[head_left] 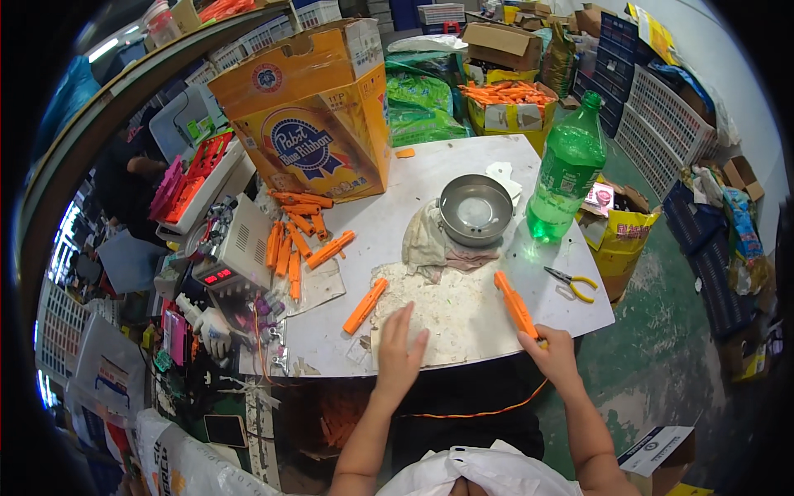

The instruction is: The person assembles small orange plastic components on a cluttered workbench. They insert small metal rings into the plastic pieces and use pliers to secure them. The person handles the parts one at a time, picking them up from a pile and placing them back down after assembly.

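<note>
My left hand [400,354] hovers over the near edge of the stained board [438,310], fingers stretched and apart, holding nothing. Just beyond its fingertips, to the left, a long orange plastic part [365,306] lies slantwise. My right hand [552,354] is closed around the near end of another long orange plastic part [514,304], whose far end points away from me. A bit of yellow shows by those fingers; what it belongs to is hidden. An orange-yellow wire [480,415] hangs below the table edge near the right wrist.
Yellow-handled pliers [575,283] lie at right, near a big green bottle [569,169]. A metal bowl [477,209] sits on a rag [426,240]. Left are piled orange parts [298,236], a tall carton [310,116] and a boxy device with a red display [240,248].
</note>
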{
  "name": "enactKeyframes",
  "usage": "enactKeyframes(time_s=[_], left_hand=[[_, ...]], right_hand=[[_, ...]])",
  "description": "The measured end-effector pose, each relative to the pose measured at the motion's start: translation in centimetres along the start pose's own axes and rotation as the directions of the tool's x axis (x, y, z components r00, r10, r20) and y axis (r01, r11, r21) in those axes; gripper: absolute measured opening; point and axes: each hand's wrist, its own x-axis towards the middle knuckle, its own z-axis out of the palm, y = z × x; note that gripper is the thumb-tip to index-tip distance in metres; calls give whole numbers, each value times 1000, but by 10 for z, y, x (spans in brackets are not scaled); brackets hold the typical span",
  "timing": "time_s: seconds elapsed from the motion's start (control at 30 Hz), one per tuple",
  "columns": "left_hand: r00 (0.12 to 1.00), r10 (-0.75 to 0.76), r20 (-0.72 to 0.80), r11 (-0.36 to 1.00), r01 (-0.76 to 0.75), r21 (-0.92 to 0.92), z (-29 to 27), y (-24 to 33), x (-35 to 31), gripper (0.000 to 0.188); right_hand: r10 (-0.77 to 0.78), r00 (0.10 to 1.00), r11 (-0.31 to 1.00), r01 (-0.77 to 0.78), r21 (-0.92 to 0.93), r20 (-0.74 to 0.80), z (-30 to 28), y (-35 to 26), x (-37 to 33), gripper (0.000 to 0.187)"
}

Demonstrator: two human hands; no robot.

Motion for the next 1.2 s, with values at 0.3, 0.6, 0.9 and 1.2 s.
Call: enactKeyframes(time_s=[0.3,0.6,0.9,1.2], left_hand=[[881,-41,472,171,472,-865,33,43,-3,54],[906,-246,346,570,423,-704,5,28,-14,50],[942,-109,318,813,269,-516,5,43,-20,45],[985,-49,163,948,97,-303,1,38,-19,45]], right_hand=[[-242,641,-117,-764,634,728,59,-15,-43,54],[-173,984,926,180,-332,51,-7,0,-74,11],[-272,961,903,274,331,-53,44,-73,-5,12],[-143,990,861,119,495,12,86,-76,0,24]])
